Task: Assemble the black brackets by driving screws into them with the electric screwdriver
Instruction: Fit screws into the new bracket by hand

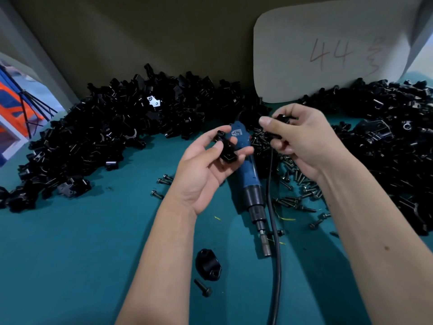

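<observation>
My left hand (206,165) holds a black bracket piece (226,151) between thumb and fingers, above the table. My right hand (302,139) is closed on another black bracket piece (280,120), just right of the left one; the two pieces are apart. The blue electric screwdriver (251,184) lies on the green table under my hands, bit pointing toward me, with its black cable (276,254) running to the near edge. A single black clamp half (208,263) and one screw (203,288) lie near me.
Large heaps of black brackets fill the left (98,132) and right (393,146) of the green mat (70,254). Loose screws (297,186) are scattered right of the screwdriver. A white card marked 44 (328,55) leans on the cardboard back wall.
</observation>
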### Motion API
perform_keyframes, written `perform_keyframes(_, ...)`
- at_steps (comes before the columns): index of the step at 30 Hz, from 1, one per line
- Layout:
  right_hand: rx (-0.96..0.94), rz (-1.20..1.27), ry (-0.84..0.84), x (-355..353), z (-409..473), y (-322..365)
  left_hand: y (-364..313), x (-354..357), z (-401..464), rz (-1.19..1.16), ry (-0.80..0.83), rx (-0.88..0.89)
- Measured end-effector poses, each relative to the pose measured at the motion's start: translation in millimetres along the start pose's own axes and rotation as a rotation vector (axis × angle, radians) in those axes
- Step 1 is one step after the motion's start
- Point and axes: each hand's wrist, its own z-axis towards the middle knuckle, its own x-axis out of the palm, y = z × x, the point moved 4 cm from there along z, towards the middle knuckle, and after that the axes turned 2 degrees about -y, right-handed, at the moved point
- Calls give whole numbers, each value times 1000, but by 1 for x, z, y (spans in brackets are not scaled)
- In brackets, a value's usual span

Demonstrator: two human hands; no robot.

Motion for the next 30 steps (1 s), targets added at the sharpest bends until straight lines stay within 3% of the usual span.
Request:
perform_keyframes(6, -3, -99, 21, 7, -1, -5, -6, 4, -1, -34, 120, -5)
perform_keyframes(13, 93, 124, 199, 11, -3, -1, -6, 1, 0, -116, 148, -16)
perform_keyframes(17, 3, 1, 155, 13, -4, 1, -5, -4, 4, -76, 80, 53)
perform_keyframes(22, 16, 9, 233, 17, -9, 3, -3, -14, 9, 175, -149, 189)
perform_keyframes(25, -41, -22, 251, 20, -11, 5, -1, -15, 12, 201, -230, 187)
perform_keyframes(30, -104, -139, 98, 15, -6, 2, -2, -8, 12, 131, -173, 214)
